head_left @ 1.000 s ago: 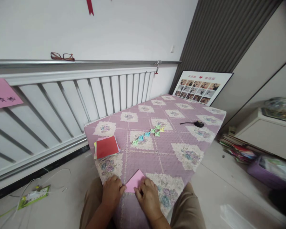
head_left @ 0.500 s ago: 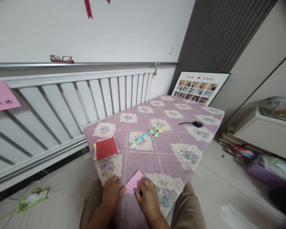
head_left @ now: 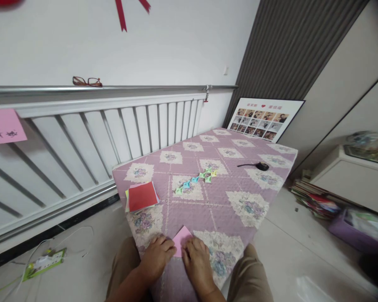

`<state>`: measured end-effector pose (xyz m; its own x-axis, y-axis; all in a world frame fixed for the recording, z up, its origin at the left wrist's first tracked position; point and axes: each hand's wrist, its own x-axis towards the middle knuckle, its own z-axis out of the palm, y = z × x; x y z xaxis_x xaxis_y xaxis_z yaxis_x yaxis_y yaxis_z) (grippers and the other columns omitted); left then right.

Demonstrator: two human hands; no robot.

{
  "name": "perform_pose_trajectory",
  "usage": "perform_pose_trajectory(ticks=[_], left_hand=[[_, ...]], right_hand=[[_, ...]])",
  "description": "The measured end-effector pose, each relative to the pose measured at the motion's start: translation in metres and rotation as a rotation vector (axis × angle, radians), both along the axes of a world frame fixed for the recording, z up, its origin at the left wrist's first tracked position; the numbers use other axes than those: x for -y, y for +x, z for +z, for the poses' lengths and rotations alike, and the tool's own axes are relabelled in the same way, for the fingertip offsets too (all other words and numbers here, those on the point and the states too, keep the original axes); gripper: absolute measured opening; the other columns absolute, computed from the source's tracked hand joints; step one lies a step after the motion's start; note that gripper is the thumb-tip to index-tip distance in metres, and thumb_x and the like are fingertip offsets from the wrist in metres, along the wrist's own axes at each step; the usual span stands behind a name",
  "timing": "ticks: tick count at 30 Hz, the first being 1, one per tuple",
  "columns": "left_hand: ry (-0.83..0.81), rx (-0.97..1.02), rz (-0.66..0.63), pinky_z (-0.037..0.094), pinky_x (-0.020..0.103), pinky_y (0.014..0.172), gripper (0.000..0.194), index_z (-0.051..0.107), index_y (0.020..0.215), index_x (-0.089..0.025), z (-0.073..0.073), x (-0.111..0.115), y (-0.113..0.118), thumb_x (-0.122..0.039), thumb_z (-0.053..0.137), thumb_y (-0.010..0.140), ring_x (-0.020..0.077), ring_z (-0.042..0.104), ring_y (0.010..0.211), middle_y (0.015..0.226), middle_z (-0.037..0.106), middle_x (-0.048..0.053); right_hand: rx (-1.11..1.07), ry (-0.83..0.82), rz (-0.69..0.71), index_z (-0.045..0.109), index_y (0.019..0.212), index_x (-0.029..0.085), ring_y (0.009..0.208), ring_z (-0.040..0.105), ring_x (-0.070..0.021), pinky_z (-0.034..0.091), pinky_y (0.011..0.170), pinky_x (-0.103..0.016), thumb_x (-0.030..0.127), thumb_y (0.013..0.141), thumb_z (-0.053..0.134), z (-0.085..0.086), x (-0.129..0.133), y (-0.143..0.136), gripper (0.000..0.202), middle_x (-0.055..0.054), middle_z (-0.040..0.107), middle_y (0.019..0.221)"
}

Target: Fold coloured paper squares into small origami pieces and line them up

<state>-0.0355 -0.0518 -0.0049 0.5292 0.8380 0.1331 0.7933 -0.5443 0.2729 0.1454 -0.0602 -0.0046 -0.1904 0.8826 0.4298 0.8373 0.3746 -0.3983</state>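
Note:
A folded piece of pink paper [head_left: 182, 240] lies flat on the tablecloth at the near end of the table, one corner pointing away from me. My left hand [head_left: 159, 253] is closed at its left edge, thumb and fingertips on the paper. From the other side, my right hand [head_left: 196, 259] presses the right part with curled fingers, covering that edge. Farther along the cloth lies a row of small folded paper pieces [head_left: 194, 179] in green, blue and yellow. To the left is a stack of coloured paper sheets [head_left: 143, 196], a red one on top.
A black tape measure [head_left: 262, 166] with a strap lies toward the table's right side. A white radiator [head_left: 126, 126] runs along the left, with glasses [head_left: 87, 82] on the pipe above. A photo board [head_left: 266, 119] leans behind the table. On the floor are a power strip [head_left: 44, 264] and a purple bin [head_left: 355, 230].
My left hand has moved right and inward along the pink paper, covering more of its left side. My right hand has shifted slightly on it. The camera view has tilted a little.

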Motion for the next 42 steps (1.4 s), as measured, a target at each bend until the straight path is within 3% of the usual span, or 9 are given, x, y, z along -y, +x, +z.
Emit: perform_pose_trajectory(ticks=[4,6,15,24,29,35,39,42], left_hand=[[0.048,0.001,-0.012,0.030,0.033,0.093,0.024,0.060,0.113,-0.032,-0.003,0.002,-0.002,-0.023,0.051,0.092,0.0178,0.049,0.104,0.115,0.062,-0.004],[0.053,-0.008,-0.030,0.030,0.033,0.094,0.026,0.059,0.115,-0.032,0.000,0.005,-0.006,-0.023,0.050,0.093,0.0177,0.048,0.106,0.119,0.061,-0.004],[0.064,-0.090,-0.072,0.034,0.033,0.093,0.030,0.055,0.119,-0.033,0.013,0.017,-0.038,-0.024,0.053,0.091,0.0200,0.047,0.112,0.128,0.057,-0.003],[0.104,-0.128,-0.049,0.034,0.030,0.099,0.033,0.055,0.118,-0.028,-0.005,0.025,-0.053,-0.012,0.050,0.089,0.0172,0.044,0.116,0.128,0.055,-0.004],[0.075,-0.144,-0.030,0.035,0.032,0.100,0.030,0.056,0.116,-0.026,-0.010,0.025,-0.051,-0.014,0.051,0.089,0.0194,0.042,0.117,0.127,0.056,-0.003],[0.034,-0.128,0.010,0.035,0.034,0.101,0.027,0.060,0.112,-0.023,-0.006,0.024,-0.042,-0.015,0.052,0.088,0.0198,0.045,0.114,0.124,0.057,0.000],[-0.004,-0.138,0.080,0.038,0.036,0.097,0.014,0.064,0.097,-0.019,-0.001,0.018,-0.027,-0.021,0.055,0.088,0.0215,0.047,0.112,0.122,0.057,0.003],[0.012,-0.136,0.076,0.040,0.036,0.096,0.013,0.063,0.097,-0.018,0.003,0.011,-0.012,-0.022,0.054,0.089,0.0225,0.047,0.114,0.123,0.056,0.004]], right_hand=[[0.050,0.045,0.194,0.063,0.087,0.025,0.084,0.052,-0.0175,0.035,0.082,-0.032,0.016,0.083,0.059,-0.002,0.006,-0.004,0.011,0.000,0.061,0.085],[0.077,0.044,0.223,0.063,0.088,0.024,0.082,0.053,-0.0170,0.037,0.083,-0.032,0.015,0.083,0.058,-0.005,0.008,-0.006,0.012,0.000,0.062,0.084],[0.059,0.054,0.207,0.064,0.100,0.027,0.098,0.056,-0.0192,0.038,0.090,-0.034,0.016,0.080,0.063,-0.017,0.013,-0.001,0.023,0.001,0.067,0.100],[0.026,0.065,0.123,0.065,0.099,0.026,0.101,0.056,-0.0196,0.039,0.092,-0.033,0.013,0.078,0.063,-0.025,0.020,0.011,0.025,0.001,0.067,0.103],[0.076,0.035,0.125,0.065,0.099,0.025,0.100,0.057,-0.0202,0.043,0.091,-0.033,0.009,0.079,0.059,-0.022,0.020,0.013,0.026,-0.001,0.067,0.104],[0.071,0.024,0.132,0.067,0.095,0.024,0.097,0.058,-0.0212,0.046,0.088,-0.033,0.009,0.080,0.059,-0.018,0.019,0.015,0.022,-0.003,0.066,0.100],[0.083,0.046,0.141,0.066,0.094,0.023,0.096,0.058,-0.0209,0.047,0.088,-0.032,0.007,0.080,0.057,-0.018,0.018,0.015,0.022,-0.004,0.066,0.097],[0.086,0.066,0.150,0.065,0.094,0.022,0.094,0.059,-0.0205,0.047,0.086,-0.032,0.007,0.081,0.055,-0.019,0.017,0.016,0.022,-0.004,0.065,0.095]])
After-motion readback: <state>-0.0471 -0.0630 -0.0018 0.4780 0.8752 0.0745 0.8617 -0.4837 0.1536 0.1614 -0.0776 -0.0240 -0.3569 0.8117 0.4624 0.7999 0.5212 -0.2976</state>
